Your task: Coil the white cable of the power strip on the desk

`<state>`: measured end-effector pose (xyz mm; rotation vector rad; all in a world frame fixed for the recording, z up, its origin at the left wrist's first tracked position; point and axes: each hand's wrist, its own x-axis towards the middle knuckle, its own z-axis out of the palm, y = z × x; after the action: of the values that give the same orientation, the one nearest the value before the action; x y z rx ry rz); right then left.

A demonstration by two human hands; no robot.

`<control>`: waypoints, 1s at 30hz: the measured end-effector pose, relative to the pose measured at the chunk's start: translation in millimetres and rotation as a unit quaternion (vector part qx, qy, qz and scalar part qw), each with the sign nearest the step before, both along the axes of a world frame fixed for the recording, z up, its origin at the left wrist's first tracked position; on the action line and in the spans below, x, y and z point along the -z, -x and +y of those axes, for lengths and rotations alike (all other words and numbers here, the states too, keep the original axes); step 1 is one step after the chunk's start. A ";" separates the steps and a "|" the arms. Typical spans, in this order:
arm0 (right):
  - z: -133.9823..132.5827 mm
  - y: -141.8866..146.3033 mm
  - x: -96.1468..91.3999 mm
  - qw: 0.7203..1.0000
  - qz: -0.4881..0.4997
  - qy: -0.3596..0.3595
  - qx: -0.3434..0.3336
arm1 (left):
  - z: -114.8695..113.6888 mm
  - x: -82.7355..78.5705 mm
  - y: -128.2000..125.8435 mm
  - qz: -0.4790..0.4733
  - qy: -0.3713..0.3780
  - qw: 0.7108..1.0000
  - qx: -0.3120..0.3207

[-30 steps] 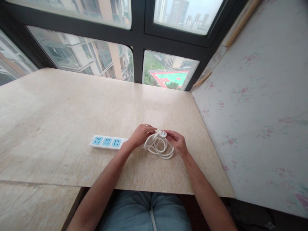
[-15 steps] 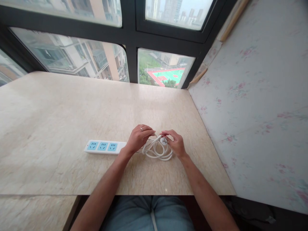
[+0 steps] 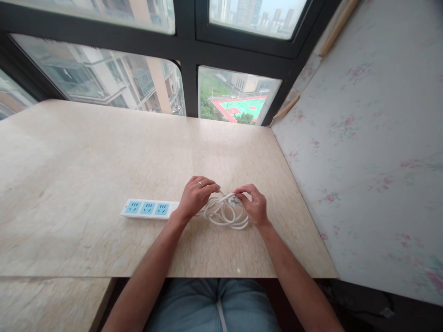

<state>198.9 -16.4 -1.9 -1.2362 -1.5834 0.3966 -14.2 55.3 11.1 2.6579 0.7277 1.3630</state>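
A white power strip with blue socket faces lies on the stone ledge, its right end hidden behind my left wrist. Its white power cord is gathered in loose loops to the right. My left hand, with a ring on one finger, arches over the left side of the loops, its fingertips pinched on a bit of cord at the top. Across a small gap, my right hand pinches the cord's upper right. The plug sits among the loops beside the right fingertips, partly hidden.
The marble-patterned ledge runs back to a dark window frame. A wall with floral paper borders it on the right. The ledge's front edge lies just above my legs. A lower slab is at the left front.
My fingertips have drawn slightly apart, the left ones shifting a little left and the right ones a little right. The power strip stays in place.
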 end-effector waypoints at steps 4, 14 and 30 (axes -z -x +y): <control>0.0 -2.4 7.8 0.998 0.039 0.038 0.011 | 0.9 1.4 2.5 0.018 -0.002 1.000 -0.017; 0.5 -6.4 12.5 0.992 0.104 0.067 0.006 | -0.5 5.5 2.2 0.015 0.007 0.998 -0.065; 0.8 -16.0 20.6 0.989 0.100 0.087 0.061 | 27.9 -13.4 44.2 -0.639 0.386 0.665 -0.012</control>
<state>214.9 -15.5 -22.5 -1.3737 -1.3174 0.5697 -58.4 83.2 24.5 0.6662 0.7678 1.8262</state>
